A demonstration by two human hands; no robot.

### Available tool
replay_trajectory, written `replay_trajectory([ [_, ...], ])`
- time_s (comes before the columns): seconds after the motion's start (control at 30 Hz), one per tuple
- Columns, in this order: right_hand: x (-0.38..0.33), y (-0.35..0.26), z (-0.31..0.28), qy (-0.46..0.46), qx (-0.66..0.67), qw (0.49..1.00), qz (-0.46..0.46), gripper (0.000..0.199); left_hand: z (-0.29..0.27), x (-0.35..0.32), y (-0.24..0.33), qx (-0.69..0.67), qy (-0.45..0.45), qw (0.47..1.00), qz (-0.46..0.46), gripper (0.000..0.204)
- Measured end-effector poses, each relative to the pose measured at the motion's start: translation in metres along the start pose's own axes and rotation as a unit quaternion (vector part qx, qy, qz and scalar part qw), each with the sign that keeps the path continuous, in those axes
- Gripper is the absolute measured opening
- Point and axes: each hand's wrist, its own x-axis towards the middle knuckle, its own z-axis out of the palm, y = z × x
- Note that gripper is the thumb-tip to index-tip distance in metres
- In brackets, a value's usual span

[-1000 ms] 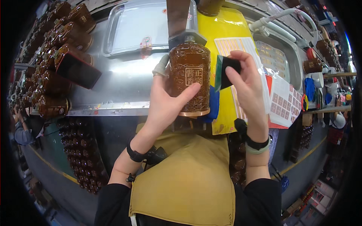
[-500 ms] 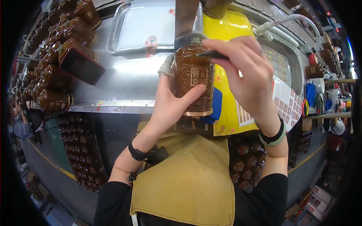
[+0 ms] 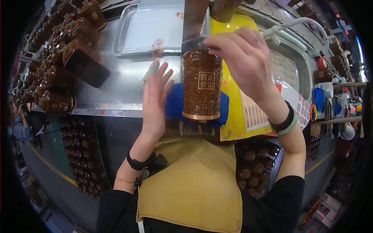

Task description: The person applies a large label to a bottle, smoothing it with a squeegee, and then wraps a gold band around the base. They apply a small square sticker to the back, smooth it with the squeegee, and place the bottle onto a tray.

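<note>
Nearest lay the mustard apron (image 3: 194,182). Above it the left hand (image 3: 154,101) stood open, its grip apart, fingers spread just beside the brown embossed bottle (image 3: 202,83) without holding it. The right hand (image 3: 243,58) had its grip clamped on the bottle's top, keeping it upright above a blue cloth (image 3: 175,105) at the steel bench (image 3: 116,87) edge. Farther off lay a metal tray (image 3: 155,29), with rows of brown bottles (image 3: 58,50) at left.

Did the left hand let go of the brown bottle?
Yes. The left hand was wrapped around the brown bottle; now it is open and off to the bottle's left, over the steel counter. The right hand holds the bottle's top.
</note>
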Motion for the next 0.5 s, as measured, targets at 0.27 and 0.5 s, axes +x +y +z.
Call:
replay_trajectory([
  [0.27,-0.053,-0.040,-0.011,-0.034,0.258,0.963,0.069,0.031,-0.012,0.001,-0.001,0.016,-0.003,1.000,-0.015,0.074],
  [0.5,-0.024,-0.032,-0.013,-0.029,0.049,0.996,-0.073,0.018,0.000,-0.001,-0.003,0.009,-0.039,0.999,-0.022,0.077],
])
